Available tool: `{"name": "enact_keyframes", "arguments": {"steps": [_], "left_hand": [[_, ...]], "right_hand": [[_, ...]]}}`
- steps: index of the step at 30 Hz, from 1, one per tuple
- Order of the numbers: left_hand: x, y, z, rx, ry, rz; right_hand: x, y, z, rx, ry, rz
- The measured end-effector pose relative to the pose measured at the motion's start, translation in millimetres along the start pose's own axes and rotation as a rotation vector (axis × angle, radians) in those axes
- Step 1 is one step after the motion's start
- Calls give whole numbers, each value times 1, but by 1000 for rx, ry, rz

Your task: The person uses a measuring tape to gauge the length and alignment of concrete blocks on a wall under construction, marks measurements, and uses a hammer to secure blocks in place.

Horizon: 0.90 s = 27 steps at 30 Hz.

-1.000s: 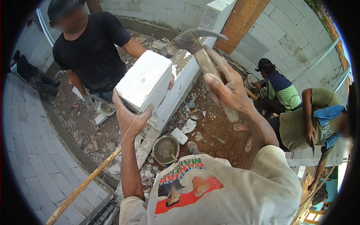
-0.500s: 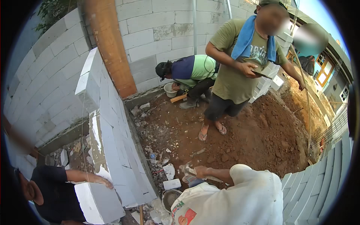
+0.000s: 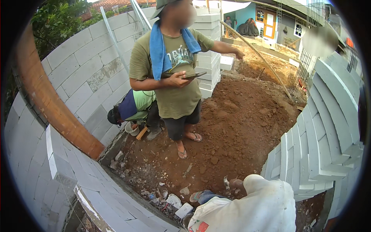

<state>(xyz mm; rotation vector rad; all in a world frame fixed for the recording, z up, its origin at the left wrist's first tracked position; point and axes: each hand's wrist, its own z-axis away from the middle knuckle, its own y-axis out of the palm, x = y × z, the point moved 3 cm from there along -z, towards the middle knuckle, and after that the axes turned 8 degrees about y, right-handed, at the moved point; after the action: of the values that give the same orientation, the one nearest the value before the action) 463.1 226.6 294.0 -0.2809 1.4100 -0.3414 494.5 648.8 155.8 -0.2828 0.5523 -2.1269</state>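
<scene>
My white-sleeved right arm comes in at the bottom and reaches down over the ground. Just past the sleeve, my right hand is closed around something small and pale grey, too unclear to name. Below and left of it show my denim trouser leg and my foot. A white block and a broken pale chunk lie on the rubble left of my foot. A bucket is partly covered by my shirt. My left hand is out of view.
A standing person with a blue towel holds a dark flat device, arm stretched right. Behind, another person crouches over a white bucket. A low block wall runs along the left, stacked blocks on the right.
My view has swung up and to the right; a person in black with a block at lower left has left the picture. My right hand shows farther right.
</scene>
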Motion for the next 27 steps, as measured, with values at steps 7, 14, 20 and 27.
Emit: {"name": "enact_keyframes", "arguments": {"steps": [7,14,20,27], "left_hand": [[-18,44,-17,195,50,14],[-20,60,-30,272,34,19],[-12,58,-39,274,-3,32],[74,47,-6,292,-222,67]], "right_hand": [[-9,3,1,37,1,-64],[0,-7,-7,52,-8,-55],[13,-27,-4,55,-13,-20],[22,-17,5,104,-71,125]]}}
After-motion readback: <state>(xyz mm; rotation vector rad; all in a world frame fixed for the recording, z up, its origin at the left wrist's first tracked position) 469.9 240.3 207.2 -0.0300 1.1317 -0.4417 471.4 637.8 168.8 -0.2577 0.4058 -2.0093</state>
